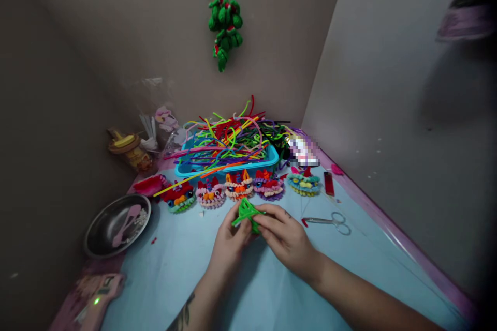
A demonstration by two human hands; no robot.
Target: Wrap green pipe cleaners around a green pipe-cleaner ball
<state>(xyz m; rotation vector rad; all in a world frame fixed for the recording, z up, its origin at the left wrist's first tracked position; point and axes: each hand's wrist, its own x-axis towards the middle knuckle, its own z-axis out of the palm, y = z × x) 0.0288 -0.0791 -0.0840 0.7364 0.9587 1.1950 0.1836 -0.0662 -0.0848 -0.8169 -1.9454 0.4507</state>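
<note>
Between my two hands, above the front middle of the blue table, is a bright green piece of bent pipe cleaners (247, 210) with a pointed, folded look. My left hand (228, 240) grips its left and lower side, thumb in front. My right hand (285, 232) pinches its right side with the fingertips. Just beyond them stands a row of several colourful pipe-cleaner lion heads, among them an orange and white one (238, 185) and a red and purple one (268, 184). Parts of the green piece are hidden by my fingers.
A blue basket (227, 169) heaped with loose pipe cleaners (233, 137) stands at the back. To the left are a steel bowl (97, 240) with a pink scoop (126, 226) and a pink device (103, 292). Scissors (330, 221) lie right. Green yarn-like ornaments (225, 20) hang above.
</note>
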